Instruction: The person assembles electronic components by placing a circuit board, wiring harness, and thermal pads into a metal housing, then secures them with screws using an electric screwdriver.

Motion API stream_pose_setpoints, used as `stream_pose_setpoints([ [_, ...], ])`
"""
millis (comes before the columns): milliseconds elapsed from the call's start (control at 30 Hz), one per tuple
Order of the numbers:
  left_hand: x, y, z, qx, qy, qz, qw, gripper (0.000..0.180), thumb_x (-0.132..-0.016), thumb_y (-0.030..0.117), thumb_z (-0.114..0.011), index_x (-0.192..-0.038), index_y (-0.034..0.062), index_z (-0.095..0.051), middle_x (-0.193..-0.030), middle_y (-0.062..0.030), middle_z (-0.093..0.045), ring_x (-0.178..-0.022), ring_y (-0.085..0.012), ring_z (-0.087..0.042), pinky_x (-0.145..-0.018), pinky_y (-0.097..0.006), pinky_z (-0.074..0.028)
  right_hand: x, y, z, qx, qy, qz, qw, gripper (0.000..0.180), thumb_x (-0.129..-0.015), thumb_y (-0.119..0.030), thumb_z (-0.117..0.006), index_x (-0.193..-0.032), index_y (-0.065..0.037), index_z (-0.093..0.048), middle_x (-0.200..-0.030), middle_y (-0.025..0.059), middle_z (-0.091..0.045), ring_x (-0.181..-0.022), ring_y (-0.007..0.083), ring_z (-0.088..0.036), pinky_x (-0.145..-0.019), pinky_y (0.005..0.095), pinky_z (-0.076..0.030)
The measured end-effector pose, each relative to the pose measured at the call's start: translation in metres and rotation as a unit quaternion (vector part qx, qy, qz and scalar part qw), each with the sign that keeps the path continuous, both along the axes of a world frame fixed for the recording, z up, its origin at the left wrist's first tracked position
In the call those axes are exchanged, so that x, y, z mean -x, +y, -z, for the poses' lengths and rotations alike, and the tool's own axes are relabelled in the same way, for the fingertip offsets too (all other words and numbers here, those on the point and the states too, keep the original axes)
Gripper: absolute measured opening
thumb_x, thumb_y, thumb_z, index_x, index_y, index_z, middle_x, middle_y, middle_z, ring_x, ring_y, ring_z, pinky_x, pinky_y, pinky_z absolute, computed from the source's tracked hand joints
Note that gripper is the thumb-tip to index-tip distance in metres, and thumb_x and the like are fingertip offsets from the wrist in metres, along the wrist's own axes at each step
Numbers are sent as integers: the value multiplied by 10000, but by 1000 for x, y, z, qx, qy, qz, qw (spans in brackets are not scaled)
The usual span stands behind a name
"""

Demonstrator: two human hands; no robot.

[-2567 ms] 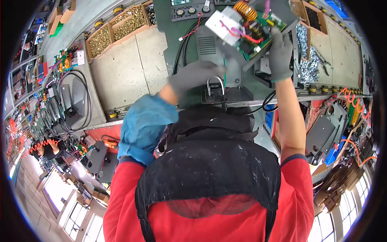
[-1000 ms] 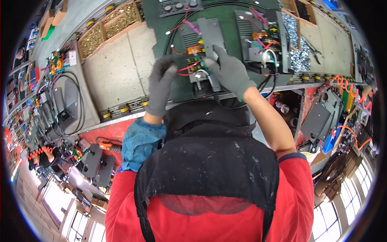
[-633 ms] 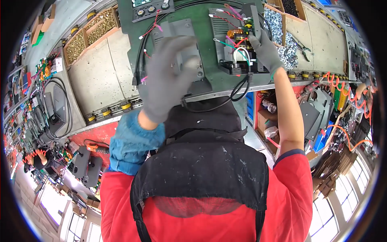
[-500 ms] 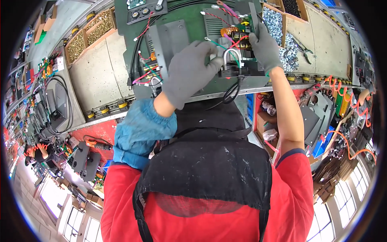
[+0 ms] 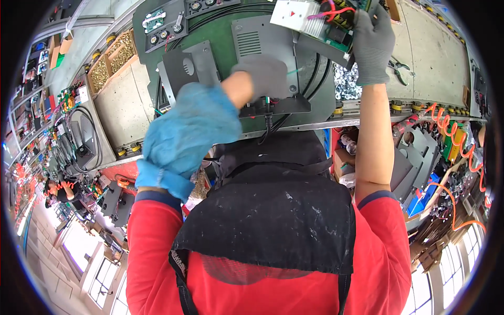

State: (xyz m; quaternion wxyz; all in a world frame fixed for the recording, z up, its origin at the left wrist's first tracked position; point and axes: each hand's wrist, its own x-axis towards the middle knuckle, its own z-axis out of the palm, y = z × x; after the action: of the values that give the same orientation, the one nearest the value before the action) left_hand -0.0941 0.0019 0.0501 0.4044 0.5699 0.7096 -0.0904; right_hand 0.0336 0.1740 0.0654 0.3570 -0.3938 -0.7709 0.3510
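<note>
Raised at the right of the work surface is a circuit board (image 5: 336, 34) with a silver heat sink (image 5: 295, 16) and red and purple wires. My right hand (image 5: 374, 47), in a grey glove, grips this board by its right edge. My left hand (image 5: 265, 76), also gloved, is smeared by motion, so its fingers cannot be made out. It passes over a dark metal housing plate (image 5: 252, 42) with vent slots. A thin green wire (image 5: 295, 70) shows beside it. Below the hand, a black cable (image 5: 269, 121) leaves the plate's near flange.
A second dark metal housing (image 5: 186, 65) stands to the left on the green mat (image 5: 328, 97). Boxes of brass-coloured fasteners (image 5: 121, 52) lie at the left, silver nuts (image 5: 346, 81) and pliers (image 5: 399, 71) at the right. Orange coiled hoses (image 5: 457, 189) hang at the far right.
The circuit board with its heat sink has been lifted out of the housing plate, up and to the right, in my right hand. My left hand has swung slightly right.
</note>
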Motion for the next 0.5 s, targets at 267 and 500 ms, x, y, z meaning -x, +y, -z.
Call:
stream_pose_setpoints([
  [267, -35, 47, 42, 190, 12, 278, 942, 294, -632, 185, -671, -872, 39, -754, -855, -162, -715, -772, -351, -684, -671, -453, -531, 1, 13, -7, 38, 6, 36, 999, 348, -912, -85, -568, -1241, 26, -551, -964, 123, -662, -860, 197, -619, -770, 325, -498],
  [500, -32, 35, 54, 156, 8, 261, 953, 280, -617, 156, -689, -854, 24, -758, -847, -185, -712, -776, -366, -692, -675, -471, -537, -6, 8, -7, 90, 16, 44, 995, 328, -903, -68, -564, -1216, 30, -555, -921, 105, -647, -822, 172, -596, -751, 318, -493],
])
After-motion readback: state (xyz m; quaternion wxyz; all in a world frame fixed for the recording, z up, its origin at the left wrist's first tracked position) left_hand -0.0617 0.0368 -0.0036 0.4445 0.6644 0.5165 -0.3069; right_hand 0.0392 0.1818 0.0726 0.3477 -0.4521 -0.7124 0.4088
